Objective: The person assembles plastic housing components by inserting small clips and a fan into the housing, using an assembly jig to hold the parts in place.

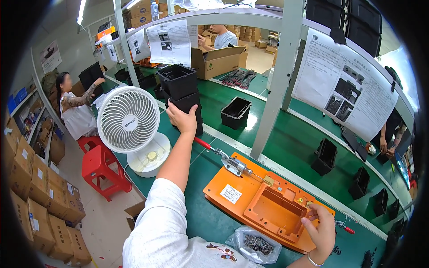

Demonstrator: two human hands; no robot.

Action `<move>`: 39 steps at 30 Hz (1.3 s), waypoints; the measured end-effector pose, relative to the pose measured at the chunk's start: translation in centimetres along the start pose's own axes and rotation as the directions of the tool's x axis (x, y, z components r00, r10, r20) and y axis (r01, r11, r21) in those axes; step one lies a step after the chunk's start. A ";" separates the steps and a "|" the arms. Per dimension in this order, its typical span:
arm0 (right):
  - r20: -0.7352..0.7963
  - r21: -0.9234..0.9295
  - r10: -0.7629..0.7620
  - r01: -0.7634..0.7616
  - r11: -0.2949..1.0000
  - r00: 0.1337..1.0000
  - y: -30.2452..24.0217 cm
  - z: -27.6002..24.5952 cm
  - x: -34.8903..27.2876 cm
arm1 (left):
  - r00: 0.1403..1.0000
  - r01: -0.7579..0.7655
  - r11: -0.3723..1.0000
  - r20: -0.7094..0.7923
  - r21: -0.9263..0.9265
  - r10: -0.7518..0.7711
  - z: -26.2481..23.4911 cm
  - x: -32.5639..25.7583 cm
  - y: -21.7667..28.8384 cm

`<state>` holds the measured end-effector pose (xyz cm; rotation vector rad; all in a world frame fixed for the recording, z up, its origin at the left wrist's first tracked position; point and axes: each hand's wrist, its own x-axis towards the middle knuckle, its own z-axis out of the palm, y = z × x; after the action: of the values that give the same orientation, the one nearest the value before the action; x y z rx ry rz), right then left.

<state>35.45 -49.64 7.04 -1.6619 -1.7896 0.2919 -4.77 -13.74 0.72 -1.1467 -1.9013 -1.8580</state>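
My left hand (182, 119) reaches forward and grips the near side of a black plastic box (184, 101), thumb on its right and fingers toward its left. Another black box (177, 81) is stacked on top. My right hand (321, 227), a metal bangle at its wrist, is over the right end of an orange fixture (254, 209). Its thumb and fingers are apart, with nothing visible between them, close to small brass-coloured parts (302, 202). The fixture has a recessed rectangular pocket and a red-handled toggle clamp (230, 162). A clear plastic bag of dark screws (258, 244) lies at the near edge.
A white fan (129, 120) stands left of the stack. Beyond a metal post (278, 85), several black boxes (236, 113) sit on the green surface. Another small red clamp handle (347, 229) is at right. A person (73, 102) works far left near red stools (105, 167).
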 end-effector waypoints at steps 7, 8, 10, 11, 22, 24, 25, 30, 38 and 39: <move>-0.003 0.021 0.012 -0.012 1.000 1.000 0.1 0.0 0.0 | 1.000 -0.022 1.000 -0.007 -0.015 0.022 -0.3 0.2 -0.3; -0.003 0.019 0.016 -0.015 1.000 1.000 0.1 0.0 0.0 | 1.000 -0.022 1.000 -0.004 -0.016 0.021 -0.4 0.1 0.0; 0.002 0.014 0.017 -0.017 1.000 1.000 0.1 0.0 0.0 | 0.998 0.017 1.000 0.059 -0.021 -0.016 -1.0 0.2 0.7; 0.000 0.013 0.021 -0.021 1.000 1.000 0.1 0.0 0.0 | 0.998 0.017 1.000 0.063 -0.023 -0.015 -1.2 0.1 0.8; 0.024 -0.077 0.031 -0.029 0.997 0.999 0.6 -0.7 -0.1 | 0.428 -0.053 0.848 0.755 -0.527 0.496 0.1 -7.2 10.6; 0.054 -0.082 0.046 -0.041 0.996 0.998 0.3 -0.7 0.0 | 0.427 -0.315 0.861 0.751 -0.400 0.504 5.7 -7.9 8.4; 0.040 -0.084 0.051 -0.047 0.995 0.998 0.1 -0.8 0.0 | 0.376 -0.386 0.869 0.807 -0.311 0.456 8.4 -7.7 6.1; 0.026 -0.161 0.062 -0.057 0.985 0.998 0.5 -1.6 -0.6 | 0.008 -0.485 0.869 0.993 -0.099 0.118 12.7 -7.0 4.9; 0.086 -0.135 0.099 -0.087 0.987 0.991 0.7 -1.4 -0.4 | 0.407 -0.090 0.988 0.910 0.129 -0.082 8.8 -2.4 7.0; 0.088 -0.129 0.100 -0.088 0.988 0.991 0.7 -1.3 -0.3 | 0.449 0.090 0.993 0.887 0.072 -0.104 7.8 -1.9 6.8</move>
<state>36.76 -50.13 7.48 -1.8514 -1.8340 0.3104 3.70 -7.96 3.27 -2.4062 -2.4716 -1.2993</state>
